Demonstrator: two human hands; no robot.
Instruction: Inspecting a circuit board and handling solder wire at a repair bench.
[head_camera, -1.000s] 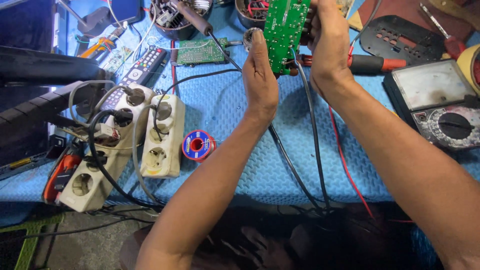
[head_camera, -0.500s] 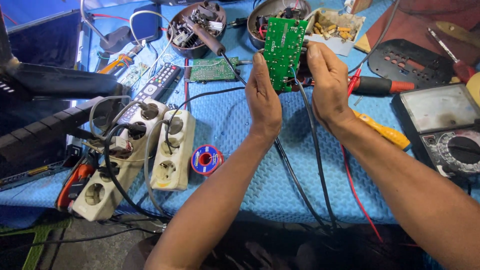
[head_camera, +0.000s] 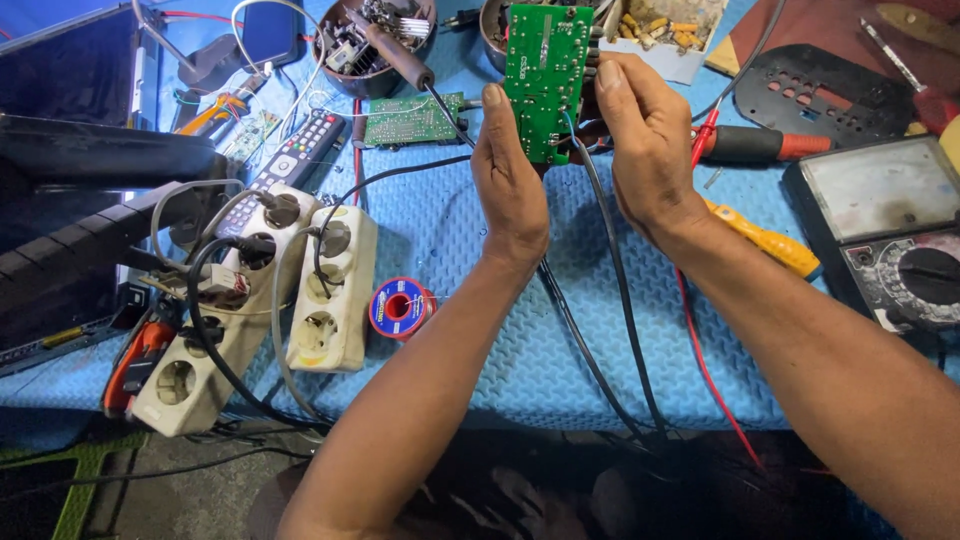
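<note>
Desk (head_camera: 520, 350) with its blue mat sits lower in the view than a second ago; the head camera has tipped so the bowls at the far edge show more fully. Both hands have kept the green circuit board (head_camera: 545, 80) upright above the desk, solder side toward the camera, only turned a little. Left hand (head_camera: 510, 185) has its grip clamped on the board's left edge, right hand (head_camera: 645, 150) clamped on the right edge. So the board is being looked over, not yet set down. Component side is hidden. Black wires (head_camera: 610, 300) run off the board, ends lost under the arms. Multimeter (head_camera: 885, 235) is cut off at right. Solder spool (head_camera: 400, 307) lies untouched.
</note>
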